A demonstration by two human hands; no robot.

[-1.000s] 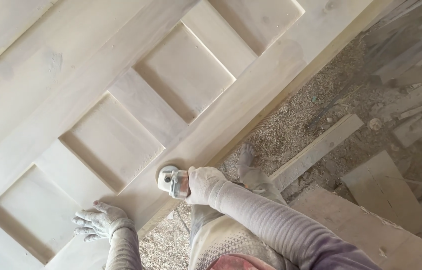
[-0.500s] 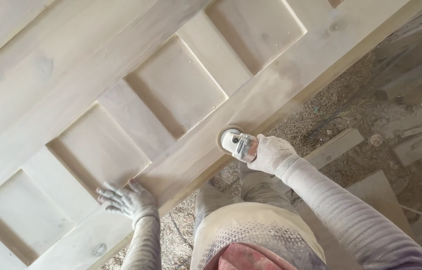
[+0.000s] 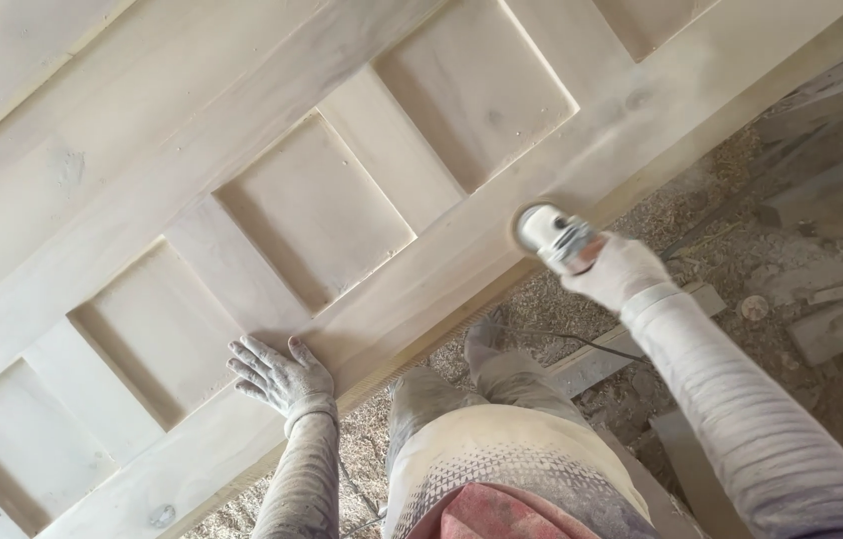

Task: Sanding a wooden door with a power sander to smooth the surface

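The sander (image 3: 546,232) sits on the near rail of the pale panelled door (image 3: 122,200), close to its right end, its round head flat on the wood and a faint haze of dust around it; my right hand (image 3: 621,271) is wrapped tight around its body. My left hand (image 3: 277,374) lies open and flat on the same rail further left, fingers spread, gripping nothing, just below the corner of a sunken panel (image 3: 314,210). Beyond the door's edge I see my dusty foot (image 3: 484,332) on sawdust, a dark cord (image 3: 581,344) crossing a plank (image 3: 631,339), and scrap boards (image 3: 831,329) to the right.
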